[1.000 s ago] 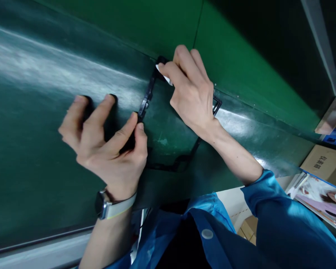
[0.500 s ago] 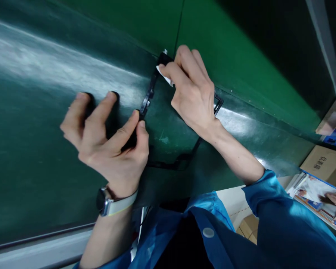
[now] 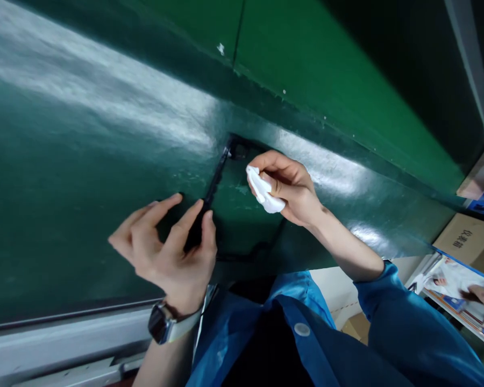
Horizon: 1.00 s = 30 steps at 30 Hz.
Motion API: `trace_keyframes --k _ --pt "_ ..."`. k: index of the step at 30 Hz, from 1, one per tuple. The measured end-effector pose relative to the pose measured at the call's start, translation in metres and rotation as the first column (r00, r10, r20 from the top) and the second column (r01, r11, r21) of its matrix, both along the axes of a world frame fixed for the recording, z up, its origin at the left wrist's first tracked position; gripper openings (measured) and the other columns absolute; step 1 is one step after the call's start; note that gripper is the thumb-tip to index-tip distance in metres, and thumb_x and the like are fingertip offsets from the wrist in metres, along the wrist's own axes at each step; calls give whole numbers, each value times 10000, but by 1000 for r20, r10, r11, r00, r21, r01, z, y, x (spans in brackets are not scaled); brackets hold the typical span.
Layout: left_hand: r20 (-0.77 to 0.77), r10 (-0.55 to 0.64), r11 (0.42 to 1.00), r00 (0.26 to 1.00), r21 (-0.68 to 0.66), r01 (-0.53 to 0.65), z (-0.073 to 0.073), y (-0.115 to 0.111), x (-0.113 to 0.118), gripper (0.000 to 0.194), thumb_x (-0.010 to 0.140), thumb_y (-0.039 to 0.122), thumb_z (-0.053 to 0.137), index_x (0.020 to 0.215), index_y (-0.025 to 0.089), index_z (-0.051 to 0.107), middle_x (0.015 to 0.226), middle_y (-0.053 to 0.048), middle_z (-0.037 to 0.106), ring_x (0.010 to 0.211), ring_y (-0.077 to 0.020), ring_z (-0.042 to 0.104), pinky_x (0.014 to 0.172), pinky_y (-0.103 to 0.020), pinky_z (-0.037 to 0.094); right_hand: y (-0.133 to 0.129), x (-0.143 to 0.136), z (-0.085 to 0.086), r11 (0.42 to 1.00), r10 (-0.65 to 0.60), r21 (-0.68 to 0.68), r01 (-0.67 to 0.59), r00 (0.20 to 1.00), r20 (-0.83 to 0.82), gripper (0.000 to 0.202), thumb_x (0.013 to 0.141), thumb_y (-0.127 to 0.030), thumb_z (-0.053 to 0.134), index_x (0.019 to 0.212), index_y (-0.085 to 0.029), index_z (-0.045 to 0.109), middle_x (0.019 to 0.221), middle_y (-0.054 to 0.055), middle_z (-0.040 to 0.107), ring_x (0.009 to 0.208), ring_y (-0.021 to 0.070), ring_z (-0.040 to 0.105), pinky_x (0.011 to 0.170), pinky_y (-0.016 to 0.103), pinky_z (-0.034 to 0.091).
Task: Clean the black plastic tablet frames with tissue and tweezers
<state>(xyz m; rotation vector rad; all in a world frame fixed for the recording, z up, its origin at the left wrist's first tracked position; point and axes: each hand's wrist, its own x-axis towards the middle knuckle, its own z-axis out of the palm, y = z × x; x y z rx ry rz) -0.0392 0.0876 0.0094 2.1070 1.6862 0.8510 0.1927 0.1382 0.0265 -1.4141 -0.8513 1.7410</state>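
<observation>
A thin black rectangular frame (image 3: 217, 176) lies on the glossy green work surface, its inside open to the green below. My left hand (image 3: 167, 250) grips the frame's left side between thumb and index finger, the other fingers spread over the surface. Above the frame's right part, my right hand (image 3: 296, 188) closes round a crumpled white cloth (image 3: 268, 194), which is lifted off the frame. My right hand hides part of the frame's right side.
A green panel (image 3: 306, 70) with a seam rises along the far edge of the green work surface (image 3: 64, 215). At the right stand a cardboard box (image 3: 465, 242) and shelves. Beyond them, another person's hand (image 3: 483, 295) shows. A metal rail (image 3: 64, 336) borders the near left edge.
The frame has shifted toward me, away from the panel, with my left hand on its side. My right hand has lifted from the frame's far corner and turned, bringing the cloth into full view.
</observation>
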Motion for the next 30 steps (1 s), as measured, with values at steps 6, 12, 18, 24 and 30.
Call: trace_keyframes --k 6,12,18,24,30 --pt "198 57 976 979 -220 -12 45 17 22 415 963 290 827 1370 349 772 1254 -37 810 1159 -258 765 1033 -470 635 -8 -9 16 976 -44 -216 -28 946 -323 437 751 -561 853 951 -246 625 910 -29 667 655 62 595 565 196 464" --pt "446 112 911 888 -404 88 60 24 45 137 965 264 832 1098 300 824 1030 21 771 691 -46 628 480 -209 371 -30 -12 21 973 -73 -223 -50 856 -511 452 866 -491 902 1031 -198 599 823 -52 636 623 68 622 540 171 486" --pt "431 281 839 857 -545 -2 52 11 42 83 963 314 833 934 246 797 899 30 737 751 -65 639 618 -205 475 -59 -29 38 995 -24 99 7 986 166 296 1109 -457 639 1247 -206 713 1056 29 786 920 118 762 817 242 657" --pt "260 102 936 960 -351 -4 41 26 32 111 947 307 855 1033 237 857 962 -35 789 863 -133 700 793 -300 523 -63 -29 19 862 -153 447 -240 717 680 266 1101 -206 624 1270 -320 794 1214 15 777 1068 130 777 894 259 701" --pt "70 18 982 997 -188 -5 7 39 13 409 860 442 926 1192 219 844 1104 -128 753 1092 -326 738 976 -486 553 -22 -23 0 713 -359 626 -314 604 711 255 1095 -53 558 1201 -126 778 1085 57 748 1023 115 715 957 230 651"
